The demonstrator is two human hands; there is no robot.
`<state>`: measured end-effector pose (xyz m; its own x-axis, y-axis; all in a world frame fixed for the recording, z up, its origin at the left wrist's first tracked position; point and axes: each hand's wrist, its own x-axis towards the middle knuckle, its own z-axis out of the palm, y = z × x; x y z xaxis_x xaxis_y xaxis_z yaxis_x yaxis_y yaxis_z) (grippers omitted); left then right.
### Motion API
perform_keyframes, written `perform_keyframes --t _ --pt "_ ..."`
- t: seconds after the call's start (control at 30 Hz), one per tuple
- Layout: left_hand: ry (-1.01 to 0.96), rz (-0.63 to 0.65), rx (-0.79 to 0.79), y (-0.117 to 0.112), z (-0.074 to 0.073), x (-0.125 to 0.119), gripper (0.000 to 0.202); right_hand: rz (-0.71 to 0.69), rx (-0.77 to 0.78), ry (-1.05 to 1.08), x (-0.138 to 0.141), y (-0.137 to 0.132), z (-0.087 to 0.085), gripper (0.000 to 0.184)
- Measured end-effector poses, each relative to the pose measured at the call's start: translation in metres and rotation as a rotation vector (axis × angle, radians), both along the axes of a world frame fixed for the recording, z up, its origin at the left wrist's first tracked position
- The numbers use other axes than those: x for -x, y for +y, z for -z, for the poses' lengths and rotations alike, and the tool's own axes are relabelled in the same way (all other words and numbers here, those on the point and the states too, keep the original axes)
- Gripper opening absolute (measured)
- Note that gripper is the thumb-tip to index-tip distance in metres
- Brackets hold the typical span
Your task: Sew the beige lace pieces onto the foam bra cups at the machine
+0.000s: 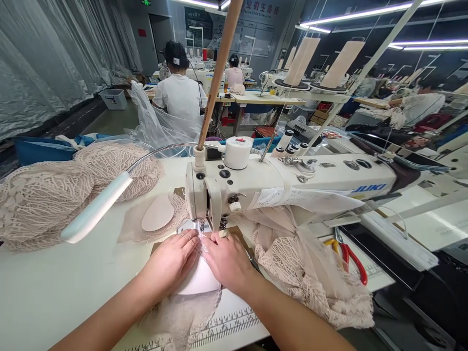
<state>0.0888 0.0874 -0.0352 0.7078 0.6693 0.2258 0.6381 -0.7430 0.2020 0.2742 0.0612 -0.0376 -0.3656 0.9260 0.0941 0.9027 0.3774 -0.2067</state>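
Under the needle of a white sewing machine (234, 180) lies sheer beige lace fabric (183, 312) with a smooth pale cup-shaped piece (201, 278) on it. My left hand (173, 256) rests flat on the left side of this work, fingers stretched toward the presser foot (202, 226). On the other side, my right hand (228, 258) has its fingers bent close to the foot, gripping the lace fabric's edge. Its fingertips are partly hidden. Left of the machine head is another rounded pale cup piece (158, 213) on sheer fabric.
Piled lace (44, 200) lies at left beneath a lamp (97, 209) on a bendable neck. More lace fabric (292, 258) is bunched at right, beside red-and-yellow-handled scissors (353, 261). A white thread spool (238, 152) sits on the machine. A person (179, 92) sits ahead.
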Motion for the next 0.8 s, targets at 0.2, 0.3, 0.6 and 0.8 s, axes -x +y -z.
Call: perform_keyframes --t 0.2,0.3,0.6,0.8 --pt "0.032 0.035 0.001 0.012 0.005 0.006 0.039 0.036 -0.012 0.0 0.003 0.003 0.002 0.024" --pt "0.004 0.081 0.033 0.019 0.001 0.008 0.037 0.049 -0.017 -0.001 0.004 0.004 0.005 0.025" --pt "0.066 0.22 0.03 0.041 -0.012 0.015 0.03 0.077 -0.017 0.052 0.001 0.007 -0.003 0.021" --pt "0.053 0.221 -0.095 0.025 -0.021 0.012 0.029 0.061 -0.046 0.171 -0.01 0.007 0.001 0.028"
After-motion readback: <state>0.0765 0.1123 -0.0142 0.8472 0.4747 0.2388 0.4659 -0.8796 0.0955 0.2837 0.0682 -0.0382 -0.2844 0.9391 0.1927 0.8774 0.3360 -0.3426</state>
